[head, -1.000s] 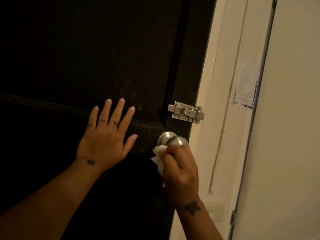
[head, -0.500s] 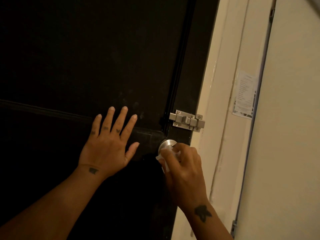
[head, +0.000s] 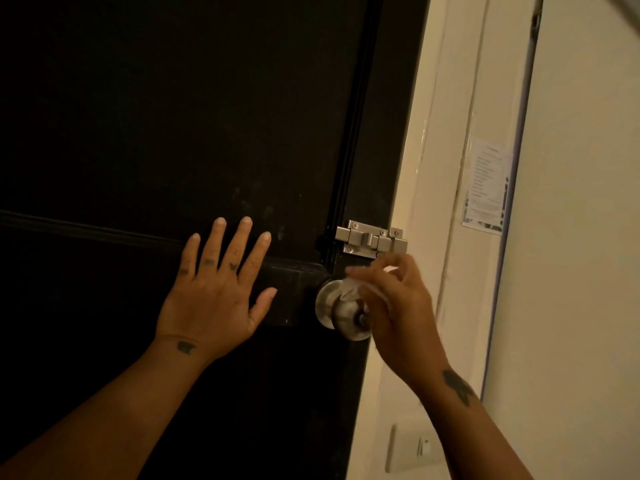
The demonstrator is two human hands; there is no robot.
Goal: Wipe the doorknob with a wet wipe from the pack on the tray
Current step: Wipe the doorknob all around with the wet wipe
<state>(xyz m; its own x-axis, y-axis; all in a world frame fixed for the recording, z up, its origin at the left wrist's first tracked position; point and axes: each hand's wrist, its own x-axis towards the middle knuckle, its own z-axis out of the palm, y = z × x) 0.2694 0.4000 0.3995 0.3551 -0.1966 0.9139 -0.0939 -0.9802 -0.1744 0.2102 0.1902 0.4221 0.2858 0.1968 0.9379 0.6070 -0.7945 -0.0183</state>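
A round silver doorknob [head: 343, 315] sticks out from the right edge of a dark door [head: 173, 116]. My right hand [head: 398, 306] curls over the knob's top and right side, holding a white wet wipe [head: 351, 289] pressed on the knob's upper part. The hand is blurred by motion. Flat on the door to the left of the knob rests my left hand [head: 214, 292], fingers spread and holding nothing. The pack and the tray are out of view.
A silver slide bolt [head: 370, 239] is mounted just above the knob. The cream door frame [head: 433, 202] runs down the right, with a printed paper notice [head: 486, 188] stuck on the wall and a wall switch plate [head: 412, 448] low down.
My right hand with the wipe has moved from under the knob, over its front, up to its top and right side. The knob's face shows again. My left hand stays flat.
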